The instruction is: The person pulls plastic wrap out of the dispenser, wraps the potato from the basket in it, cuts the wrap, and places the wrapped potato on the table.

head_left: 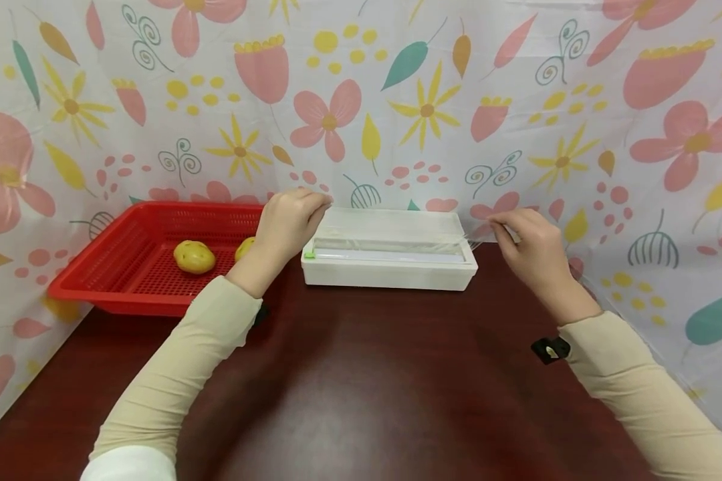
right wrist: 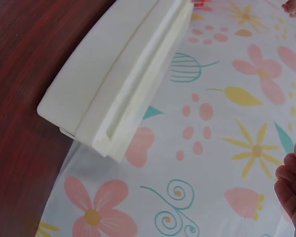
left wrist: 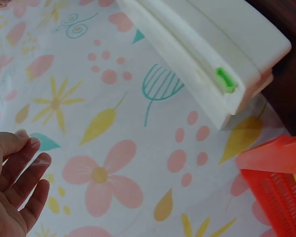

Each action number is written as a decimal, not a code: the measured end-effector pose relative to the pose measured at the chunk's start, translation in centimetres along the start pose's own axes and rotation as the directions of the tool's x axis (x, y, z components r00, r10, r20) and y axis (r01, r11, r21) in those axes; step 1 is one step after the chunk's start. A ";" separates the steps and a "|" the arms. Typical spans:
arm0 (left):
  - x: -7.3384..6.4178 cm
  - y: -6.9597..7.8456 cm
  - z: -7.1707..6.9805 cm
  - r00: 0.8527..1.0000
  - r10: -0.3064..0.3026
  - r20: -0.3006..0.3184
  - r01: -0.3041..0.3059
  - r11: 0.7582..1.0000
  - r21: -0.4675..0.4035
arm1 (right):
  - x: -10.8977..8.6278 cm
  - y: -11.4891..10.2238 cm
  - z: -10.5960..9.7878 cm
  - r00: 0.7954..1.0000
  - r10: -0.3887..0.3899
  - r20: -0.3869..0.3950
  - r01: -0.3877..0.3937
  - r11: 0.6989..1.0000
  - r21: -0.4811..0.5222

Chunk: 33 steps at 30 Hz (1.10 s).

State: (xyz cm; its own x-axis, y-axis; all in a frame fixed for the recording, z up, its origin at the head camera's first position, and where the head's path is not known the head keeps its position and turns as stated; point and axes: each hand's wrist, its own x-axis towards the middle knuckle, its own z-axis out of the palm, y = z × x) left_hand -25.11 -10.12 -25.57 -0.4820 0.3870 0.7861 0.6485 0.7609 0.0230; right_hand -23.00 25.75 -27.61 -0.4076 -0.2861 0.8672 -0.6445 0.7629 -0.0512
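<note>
A white cling film dispenser box (head_left: 391,275) stands at the back of the table, its lid (head_left: 391,224) tipped up behind it. Clear cling film (head_left: 470,239) stretches out of it, wrinkled and shiny near the right end. My left hand (head_left: 291,220), above the box's left end, pinches the film between thumb and forefinger; the other fingers curve loosely in the left wrist view. Off the right end, my right hand (head_left: 532,247) pinches the film's other side. A green slider (head_left: 309,255) sits at the left of the box's cutter rail (head_left: 391,256).
Left of the box stands a red perforated basket (head_left: 150,304). Inside it lie a yellow potato (head_left: 194,257) and another (head_left: 245,248) partly hidden by my left wrist. A flower-printed sheet (head_left: 367,87) hangs behind the dark wooden table (head_left: 367,374).
</note>
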 end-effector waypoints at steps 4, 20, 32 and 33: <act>0.2 0.2 -0.5 0.999 0.029 -0.030 -0.029 0.999 -0.015 | 0.1 -0.3 -0.3 0.999 0.026 -0.038 -0.025 0.999 0.025; 0.4 1.8 -1.8 0.986 0.107 -0.130 -0.115 0.992 -0.057 | -1.0 -2.0 -2.6 0.980 0.047 -0.193 -0.028 0.995 0.097; 0.0 3.6 -3.4 0.961 0.142 -0.236 -0.153 0.988 -0.031 | -0.7 -4.1 -4.1 0.931 0.031 -0.364 0.009 0.994 0.110; -0.1 3.8 -3.5 0.958 0.150 -0.244 -0.164 0.986 -0.034 | -0.7 -4.3 -4.1 0.923 0.027 -0.384 0.020 0.993 0.118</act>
State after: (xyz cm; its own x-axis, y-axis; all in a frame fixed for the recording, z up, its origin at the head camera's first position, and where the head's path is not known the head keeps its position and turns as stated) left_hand -20.53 -9.15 -23.39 -0.2205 0.3582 0.9073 0.7385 0.6689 -0.0846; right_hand -17.35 25.04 -25.97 -0.1454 -0.0208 0.9892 -0.7241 0.6835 -0.0921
